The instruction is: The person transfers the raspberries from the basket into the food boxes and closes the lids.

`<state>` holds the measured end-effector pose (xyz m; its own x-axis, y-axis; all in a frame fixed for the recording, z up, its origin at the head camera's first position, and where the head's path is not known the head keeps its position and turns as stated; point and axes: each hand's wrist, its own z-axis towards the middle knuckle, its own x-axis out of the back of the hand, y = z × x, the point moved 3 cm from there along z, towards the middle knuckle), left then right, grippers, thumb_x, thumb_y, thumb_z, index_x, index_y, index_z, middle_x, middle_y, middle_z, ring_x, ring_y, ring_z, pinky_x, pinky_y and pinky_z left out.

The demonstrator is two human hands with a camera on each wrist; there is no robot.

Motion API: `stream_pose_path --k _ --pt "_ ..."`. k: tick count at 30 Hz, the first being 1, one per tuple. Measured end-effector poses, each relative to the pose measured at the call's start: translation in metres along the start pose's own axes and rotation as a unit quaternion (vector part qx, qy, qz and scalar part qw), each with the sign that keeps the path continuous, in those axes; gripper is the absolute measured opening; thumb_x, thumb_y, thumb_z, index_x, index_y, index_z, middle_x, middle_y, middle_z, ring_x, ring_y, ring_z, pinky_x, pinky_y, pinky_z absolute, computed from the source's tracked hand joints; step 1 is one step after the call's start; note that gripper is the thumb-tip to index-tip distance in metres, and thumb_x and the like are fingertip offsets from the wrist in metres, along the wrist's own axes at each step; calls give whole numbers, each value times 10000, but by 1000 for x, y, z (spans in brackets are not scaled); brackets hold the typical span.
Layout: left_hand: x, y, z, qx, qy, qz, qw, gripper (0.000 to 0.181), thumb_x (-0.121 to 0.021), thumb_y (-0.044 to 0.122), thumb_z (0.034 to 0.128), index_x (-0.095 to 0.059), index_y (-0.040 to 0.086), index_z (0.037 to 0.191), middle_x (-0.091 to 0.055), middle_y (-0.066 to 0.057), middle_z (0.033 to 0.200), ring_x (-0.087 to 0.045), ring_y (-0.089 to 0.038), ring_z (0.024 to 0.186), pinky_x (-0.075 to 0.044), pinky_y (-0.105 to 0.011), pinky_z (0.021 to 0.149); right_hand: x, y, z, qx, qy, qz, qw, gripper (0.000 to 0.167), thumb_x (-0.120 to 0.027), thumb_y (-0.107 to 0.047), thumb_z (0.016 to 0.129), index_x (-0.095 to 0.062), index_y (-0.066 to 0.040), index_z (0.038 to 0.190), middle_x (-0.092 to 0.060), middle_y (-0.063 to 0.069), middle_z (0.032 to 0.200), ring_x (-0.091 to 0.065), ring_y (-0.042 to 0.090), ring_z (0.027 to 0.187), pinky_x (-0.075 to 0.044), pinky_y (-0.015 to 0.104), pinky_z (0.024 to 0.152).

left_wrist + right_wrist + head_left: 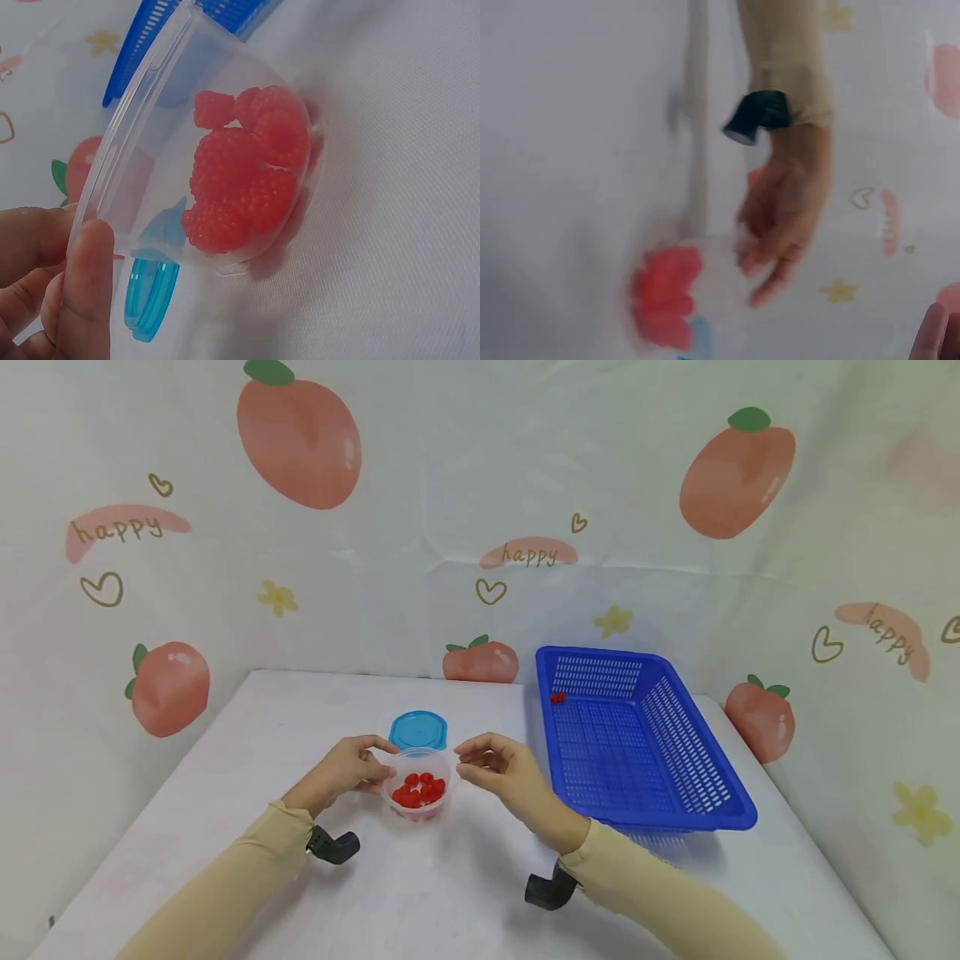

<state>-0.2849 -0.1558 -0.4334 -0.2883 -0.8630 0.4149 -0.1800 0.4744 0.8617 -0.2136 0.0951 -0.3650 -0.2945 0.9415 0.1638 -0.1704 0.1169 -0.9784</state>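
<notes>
A clear plastic bowl (pixel 422 758) stands on the white table, with several red raspberries (pixel 232 169) lying at its bottom. My left hand (pixel 351 768) pinches the bowl's rim at its left side; in the left wrist view the thumb (pixel 88 281) presses the outside of the wall. Close to the bowl's right side hovers my right hand (pixel 516 777), its fingers loosely bent with nothing visible between them. In the right wrist view only part of that hand shows at the lower right corner, and the raspberries look blurred. A blue lid (pixel 418 730) lies flat just behind the bowl.
To the right stands a large blue slotted basket (pixel 626 743), with small red pieces (pixel 557 698) in its far left corner. A printed cloth (pixel 420 527) hangs behind the table and along its sides. Each wrist carries a black camera mount (pixel 553 889).
</notes>
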Motion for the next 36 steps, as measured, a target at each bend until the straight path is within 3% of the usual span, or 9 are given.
stream_pose_path --k 8,13,16,21,26,31,34,36 --pt "3 -1 1 -71 -22 -15 10000 420 -726 142 860 -581 49 1243 -580 -86 777 -604 -178 634 -571 -255 636 50 -41 9 498 322 524 9969 188 -655 -54 906 -633 -29 1091 -647 -1 1009 -651 128 945 -543 260 889" --pt "5 0 2 -47 9 7 10000 429 -733 158 856 -581 55 1244 -584 -85 780 -603 -180 641 -571 -253 639 96 -57 31 698 437 660 9944 138 -620 -33 924 -663 -131 1010 -662 -7 968 -662 109 920 -548 246 877" --pt "5 0 1 -46 28 9 10000 425 -729 157 859 -580 55 1244 -586 -85 782 -603 -181 643 -570 -254 640 128 -57 50 678 711 722 9925 124 -629 -62 927 -670 -159 992 -646 -8 984 -660 96 912 -547 217 864" --pt "5 -1 1 -38 27 -21 10000 415 -719 141 865 -579 47 1244 -584 -88 783 -599 -185 642 -566 -256 641 175 -30 83 424 1000 620 9922 125 -630 -104 934 -640 -117 1058 -589 -8 1077 -629 96 959 -533 187 873" --pt "3 -2 2 -34 19 -40 10000 417 -721 141 865 -579 48 1245 -585 -88 782 -601 -184 632 -565 -256 637 206 10 104 -392 1120 -259 9926 402 -577 -164 974 -500 25 1319 -533 92 1247 -572 191 1134 -481 294 1013" --pt "2 -1 1 -43 -9 -82 10000 406 -721 119 858 -583 44 1232 -584 -81 758 -596 -169 614 -563 -250 628 220 43 112 -1071 1308 -555 9841 471 -512 -125 1002 -397 82 1408 -414 254 1428 -445 349 1322 -395 421 1098" --pt "1 0 -1 -40 -45 -95 9999 401 -719 99 855 -583 38 1227 -581 -76 741 -592 -161 609 -561 -247 623 222 57 112 -1293 1430 -645 9791 443 -501 -81 1000 -409 100 1394 -393 286 1446 -427 387 1331 -402 427 1092" --pt "1 1 -1 -31 -48 -84 9999 403 -722 99 852 -584 38 1226 -577 -75 733 -592 -160 606 -562 -247 621 220 65 112 -1420 1374 -1019 9750 429 -498 -67 996 -426 111 1380 -414 299 1429 -451 400 1307 -423 430 1075"
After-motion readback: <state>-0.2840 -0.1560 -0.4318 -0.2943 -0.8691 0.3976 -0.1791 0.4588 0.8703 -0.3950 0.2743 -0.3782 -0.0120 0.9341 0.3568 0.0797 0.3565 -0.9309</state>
